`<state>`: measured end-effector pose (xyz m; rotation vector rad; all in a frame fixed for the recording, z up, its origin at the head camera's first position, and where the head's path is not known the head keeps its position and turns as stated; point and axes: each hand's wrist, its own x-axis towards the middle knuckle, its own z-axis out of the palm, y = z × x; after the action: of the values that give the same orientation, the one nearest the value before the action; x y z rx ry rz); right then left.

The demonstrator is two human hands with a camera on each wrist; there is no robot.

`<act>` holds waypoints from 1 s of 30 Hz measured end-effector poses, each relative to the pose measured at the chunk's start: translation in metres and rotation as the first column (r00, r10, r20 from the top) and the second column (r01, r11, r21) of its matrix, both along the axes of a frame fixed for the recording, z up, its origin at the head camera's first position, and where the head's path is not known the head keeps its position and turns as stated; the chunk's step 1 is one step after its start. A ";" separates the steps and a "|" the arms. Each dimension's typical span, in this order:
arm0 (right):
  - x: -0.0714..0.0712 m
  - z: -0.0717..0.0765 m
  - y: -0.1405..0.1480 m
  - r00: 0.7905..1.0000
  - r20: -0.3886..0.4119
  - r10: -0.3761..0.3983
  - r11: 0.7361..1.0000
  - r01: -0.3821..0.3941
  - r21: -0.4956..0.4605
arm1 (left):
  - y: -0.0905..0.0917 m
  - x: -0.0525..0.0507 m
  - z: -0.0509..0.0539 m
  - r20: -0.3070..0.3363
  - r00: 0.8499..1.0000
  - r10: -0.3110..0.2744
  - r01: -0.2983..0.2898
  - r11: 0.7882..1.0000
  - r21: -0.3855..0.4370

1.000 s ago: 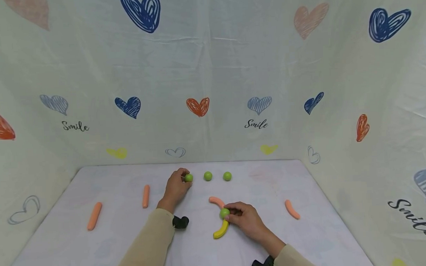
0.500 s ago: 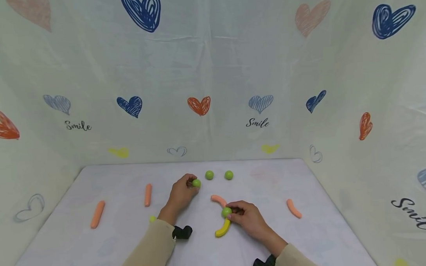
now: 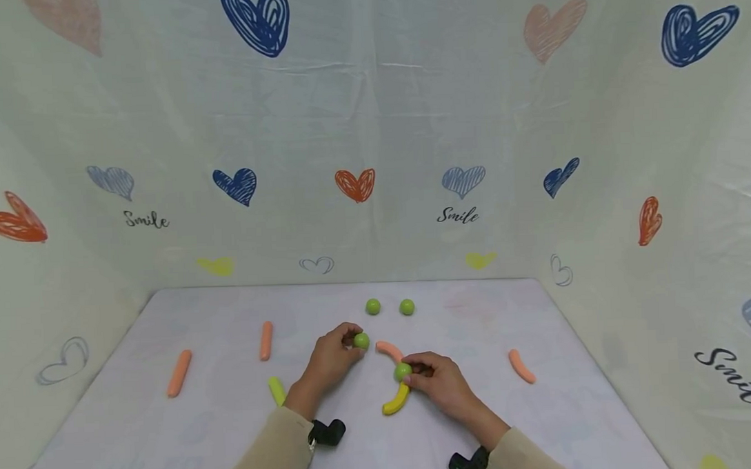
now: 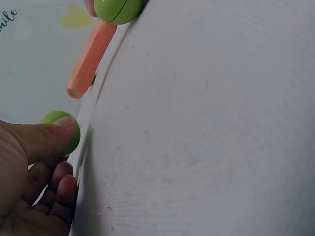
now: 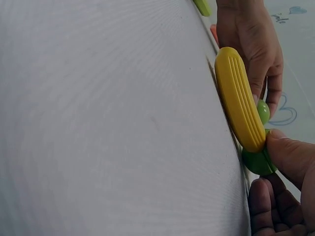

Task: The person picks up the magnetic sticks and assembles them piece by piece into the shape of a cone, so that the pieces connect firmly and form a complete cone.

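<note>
My left hand (image 3: 331, 359) pinches a small green ball (image 3: 361, 341) between thumb and fingers, just left of a curved salmon-orange piece (image 3: 388, 351). Another green ball (image 3: 403, 371) is pinched by my right hand (image 3: 444, 385). This ball sits between the lower end of the orange piece and the upper end of a yellow curved piece (image 3: 396, 400). In the right wrist view the yellow piece (image 5: 239, 98) shows long grooves and meets the ball (image 5: 258, 161). The left wrist view shows my thumb pressed on the left ball (image 4: 71, 137).
Two green balls, one on the left (image 3: 373, 306) and one on the right (image 3: 407, 307), lie at the back. Straight orange sticks (image 3: 179, 373) (image 3: 266, 341) lie left, a curved orange piece (image 3: 522, 367) right. A yellow-green stick (image 3: 277, 390) is partly behind my left forearm.
My left hand has brought its green ball from the back row toward me and rightward, near the orange piece. A yellow-green stick has come into sight. The right hand stays at its ball.
</note>
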<state>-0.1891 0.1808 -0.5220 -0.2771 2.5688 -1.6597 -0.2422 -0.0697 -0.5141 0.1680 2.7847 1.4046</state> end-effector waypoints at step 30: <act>-0.001 -0.001 0.001 1.000 0.002 -0.003 1.000 0.003 0.025 | 0.014 0.005 -0.003 -0.067 0.994 -0.083 0.075 0.991 -0.112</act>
<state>-0.1899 0.1814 -0.5231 -0.2701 2.5883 -1.6264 -0.2368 -0.0559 -0.5169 0.3286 2.8687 1.2496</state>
